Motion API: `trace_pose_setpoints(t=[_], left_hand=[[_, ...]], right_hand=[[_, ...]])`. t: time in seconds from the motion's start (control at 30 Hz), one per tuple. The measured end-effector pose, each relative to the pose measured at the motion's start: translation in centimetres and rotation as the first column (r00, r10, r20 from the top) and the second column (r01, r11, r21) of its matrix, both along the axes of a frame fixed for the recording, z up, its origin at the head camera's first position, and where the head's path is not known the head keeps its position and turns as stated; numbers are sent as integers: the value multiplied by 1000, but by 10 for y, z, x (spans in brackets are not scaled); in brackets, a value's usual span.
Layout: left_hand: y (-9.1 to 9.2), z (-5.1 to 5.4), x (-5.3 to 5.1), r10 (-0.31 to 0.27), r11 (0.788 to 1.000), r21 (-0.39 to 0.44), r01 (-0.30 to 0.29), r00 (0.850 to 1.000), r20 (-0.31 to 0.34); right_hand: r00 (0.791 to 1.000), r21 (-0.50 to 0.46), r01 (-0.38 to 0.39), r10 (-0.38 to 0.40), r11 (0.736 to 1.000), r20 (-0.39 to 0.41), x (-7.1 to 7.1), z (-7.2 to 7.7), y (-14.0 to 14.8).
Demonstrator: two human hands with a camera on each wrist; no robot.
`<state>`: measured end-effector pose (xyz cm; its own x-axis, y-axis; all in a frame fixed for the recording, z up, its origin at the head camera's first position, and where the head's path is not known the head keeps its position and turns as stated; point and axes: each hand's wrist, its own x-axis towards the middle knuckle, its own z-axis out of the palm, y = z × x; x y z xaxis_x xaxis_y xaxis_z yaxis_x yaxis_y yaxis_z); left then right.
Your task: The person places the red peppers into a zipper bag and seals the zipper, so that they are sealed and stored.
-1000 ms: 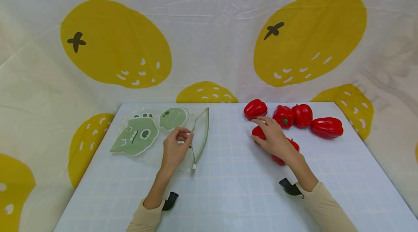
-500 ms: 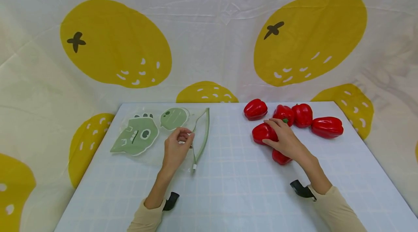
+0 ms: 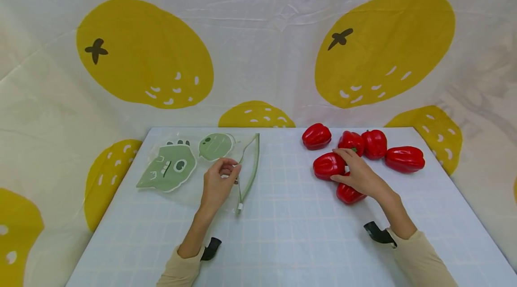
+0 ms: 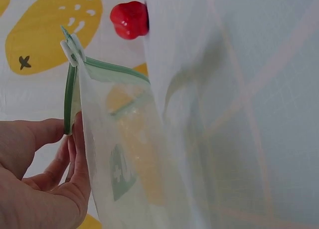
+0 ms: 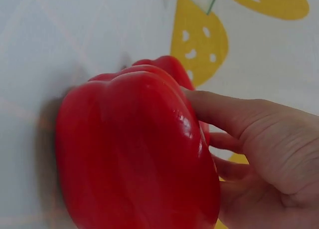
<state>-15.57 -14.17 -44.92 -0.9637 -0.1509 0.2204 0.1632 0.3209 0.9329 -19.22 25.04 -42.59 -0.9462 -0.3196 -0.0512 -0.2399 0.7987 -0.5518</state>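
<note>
My left hand (image 3: 218, 183) pinches one side of the mouth of a clear zip bag (image 3: 218, 192) with a green dinosaur print. In the left wrist view the thumb lies against the green zip strip (image 4: 69, 99), with a white slider (image 4: 73, 50) above it. The bag's two zip edges stand apart. My right hand (image 3: 361, 174) curls round the right end of a red bell pepper (image 3: 328, 165), thumb on the near side and fingers on the far side. A second bell pepper (image 3: 349, 193) lies just below it and fills much of the right wrist view, hiding the fingertips.
More red bell peppers lie behind: one (image 3: 317, 136) at the back edge, two touching (image 3: 374, 144) to its right, another (image 3: 405, 159) farther right. The white checked table (image 3: 278, 233) meets a fabric backdrop (image 3: 262, 53) with yellow fruit prints.
My right hand has slid to the right, from over the front bell pepper to its right end. The pepper itself stays about where it was. My left hand and the bag have hardly moved.
</note>
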Motion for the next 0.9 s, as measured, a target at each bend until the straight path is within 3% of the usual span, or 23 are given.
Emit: trace_pose_setpoints(t=[0.53,0.9], left_hand=[[1,2,2,-7,1000,0,7,1000,5],[2,0,1,-19,1000,4,19,1000,20]], right_hand=[[996,-68,55,-59,996,-69,-4,-4,-4],[993,-212,55,-76,976,-94,-6,-8,-22]])
